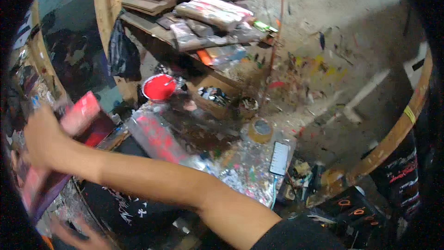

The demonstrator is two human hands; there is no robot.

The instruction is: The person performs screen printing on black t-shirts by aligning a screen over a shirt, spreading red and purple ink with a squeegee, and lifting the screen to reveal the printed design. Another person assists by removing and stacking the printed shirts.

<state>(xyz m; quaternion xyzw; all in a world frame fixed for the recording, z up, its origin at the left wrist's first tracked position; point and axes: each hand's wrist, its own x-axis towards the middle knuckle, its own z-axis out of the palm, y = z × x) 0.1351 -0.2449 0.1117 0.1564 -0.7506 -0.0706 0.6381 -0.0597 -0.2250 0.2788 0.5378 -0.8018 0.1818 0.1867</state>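
Note:
My right arm reaches across from the lower right to the far left. There my right hand (44, 141), blurred, is closed around a long bar smeared with pink-red (85, 111), which looks like a squeegee. The bar slants over a dark red and purple flat piece (99, 129), partly hidden by the hand. My left hand (81, 236) is low at the left edge, smeared by motion, its fingers apart and nothing seen in them. Black cloth with white marks (129, 203) lies beneath my right forearm.
Beyond the arm stand a tub of red ink (159, 87), a cardboard box of small items (215, 95) and a tape roll (260, 130). A phone-like white device (279, 158) with a cable lies on the stained table (252, 176). Wrapped bundles (208, 14) fill a shelf behind.

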